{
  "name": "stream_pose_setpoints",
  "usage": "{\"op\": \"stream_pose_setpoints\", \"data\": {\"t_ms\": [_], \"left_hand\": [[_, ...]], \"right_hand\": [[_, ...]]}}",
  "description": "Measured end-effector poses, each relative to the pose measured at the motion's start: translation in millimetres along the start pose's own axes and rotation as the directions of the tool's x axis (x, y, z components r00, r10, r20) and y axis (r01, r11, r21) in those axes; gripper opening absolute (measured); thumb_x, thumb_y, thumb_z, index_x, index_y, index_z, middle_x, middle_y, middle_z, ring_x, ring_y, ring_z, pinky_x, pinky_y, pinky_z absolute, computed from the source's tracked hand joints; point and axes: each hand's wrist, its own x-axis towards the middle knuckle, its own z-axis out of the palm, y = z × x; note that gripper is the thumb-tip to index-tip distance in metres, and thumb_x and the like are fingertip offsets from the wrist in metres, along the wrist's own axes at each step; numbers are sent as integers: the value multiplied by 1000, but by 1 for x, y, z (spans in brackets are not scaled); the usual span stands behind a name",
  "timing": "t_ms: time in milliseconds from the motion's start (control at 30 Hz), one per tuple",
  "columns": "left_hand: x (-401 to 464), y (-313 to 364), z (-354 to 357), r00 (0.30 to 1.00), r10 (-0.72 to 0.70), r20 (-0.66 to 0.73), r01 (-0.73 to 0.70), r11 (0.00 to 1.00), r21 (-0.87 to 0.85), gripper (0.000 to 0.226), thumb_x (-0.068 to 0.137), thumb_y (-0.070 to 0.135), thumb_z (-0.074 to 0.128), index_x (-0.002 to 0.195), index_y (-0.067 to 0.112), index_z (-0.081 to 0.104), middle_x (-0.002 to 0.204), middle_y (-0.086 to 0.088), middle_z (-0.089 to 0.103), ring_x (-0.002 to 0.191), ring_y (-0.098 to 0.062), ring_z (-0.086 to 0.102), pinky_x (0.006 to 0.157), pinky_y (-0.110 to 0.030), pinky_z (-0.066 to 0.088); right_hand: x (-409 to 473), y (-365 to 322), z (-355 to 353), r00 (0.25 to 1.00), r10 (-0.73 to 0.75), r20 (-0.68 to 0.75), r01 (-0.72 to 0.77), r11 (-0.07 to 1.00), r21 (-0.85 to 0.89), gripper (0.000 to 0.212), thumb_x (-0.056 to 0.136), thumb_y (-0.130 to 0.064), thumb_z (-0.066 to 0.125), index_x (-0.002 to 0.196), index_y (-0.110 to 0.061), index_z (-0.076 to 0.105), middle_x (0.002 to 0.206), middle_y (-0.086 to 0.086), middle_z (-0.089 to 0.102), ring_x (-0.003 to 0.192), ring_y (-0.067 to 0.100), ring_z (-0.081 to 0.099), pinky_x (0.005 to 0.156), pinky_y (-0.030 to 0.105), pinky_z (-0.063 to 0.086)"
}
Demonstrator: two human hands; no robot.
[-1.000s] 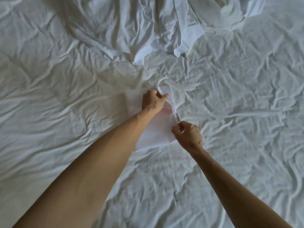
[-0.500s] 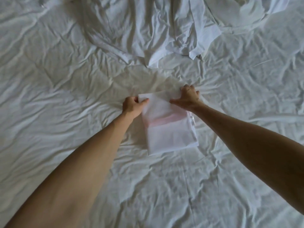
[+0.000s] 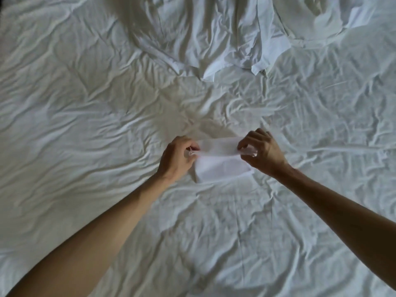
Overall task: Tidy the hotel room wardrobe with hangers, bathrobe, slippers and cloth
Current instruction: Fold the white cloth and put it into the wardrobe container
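A small white cloth (image 3: 221,166) lies half folded on the wrinkled white bed sheet (image 3: 85,125) in the middle of the view. My left hand (image 3: 176,159) pinches the cloth's left corner. My right hand (image 3: 262,152) pinches its right corner. Between the two hands the far edge of the cloth is lifted and drawn towards me over the part that lies flat. A crumpled white garment (image 3: 203,37), perhaps the bathrobe, lies spread at the far side of the bed.
The white sheet fills the whole view, creased all over. More bunched white fabric (image 3: 334,16) sits at the far right. A dark strip (image 3: 1,3) shows at the top left corner.
The cloth lay as a longer rectangle with both hands at its far corners. Both hands have since lifted that far edge and brought it towards me, folding the cloth shorter.
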Motion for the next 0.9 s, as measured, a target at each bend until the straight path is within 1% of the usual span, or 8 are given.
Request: {"op": "stream_pose_setpoints", "data": {"t_ms": [133,367,433,500,567,633,767,900], "left_hand": [[-36,-16,29,990,88,110,-102,987,128,21,69,3,77,80,20,72,86,8,66,88,-17,60,70,-30,50],[-59,-35,78,985,14,172,-45,983,177,13,73,6,72,79,18,71,85,4,63,87,-19,62,67,-34,53],[-64,-26,79,982,-99,160,83,991,103,7,77,25,69,81,20,70,87,10,62,88,-9,59,73,-28,51],[-63,-11,76,935,-326,138,332,943,-20,26,82,41,68,66,22,61,71,14,57,73,-2,54,65,-23,45],[-56,-1,77,834,-543,95,550,831,-83,47,86,55,63,60,18,49,60,9,49,60,-9,49,58,-28,38],[-50,1,81,719,-695,30,695,718,-37,50,83,64,61,81,14,61,81,1,65,80,-21,61,70,-32,46],[-37,-1,95,624,-780,42,780,619,-87,67,82,62,67,115,4,67,120,-14,68,116,-31,61,87,-33,48],[-29,6,96,593,-796,122,803,572,-171,65,86,50,70,118,-6,65,123,-22,66,116,-34,61,83,-30,46]], "right_hand": [[-36,0,17,986,-88,140,101,990,-94,23,64,-18,81,85,-21,73,86,-3,65,79,25,58,67,35,42],[-70,6,54,961,20,275,10,994,-107,25,67,-25,84,89,-22,73,97,-4,68,92,23,64,68,35,49],[-71,1,53,973,103,209,-93,994,-55,22,76,-42,72,85,-22,71,94,-6,69,90,18,63,72,36,50],[-65,-4,52,940,320,114,-324,946,16,33,80,-55,65,81,-22,66,83,-7,68,79,14,60,71,35,50],[-57,-4,51,829,558,43,-559,828,37,46,78,-61,71,91,-18,63,84,-2,69,80,18,62,68,32,46],[-48,-2,50,703,706,92,-710,703,31,66,74,-65,75,110,-12,59,96,5,71,91,25,65,69,32,46],[-30,-5,55,623,733,275,-751,658,-54,68,76,-65,73,106,-4,65,100,15,70,97,34,66,72,38,50],[-22,-16,57,600,738,309,-752,652,-96,59,86,-56,65,108,-2,67,106,18,69,97,37,65,71,36,48]]}}
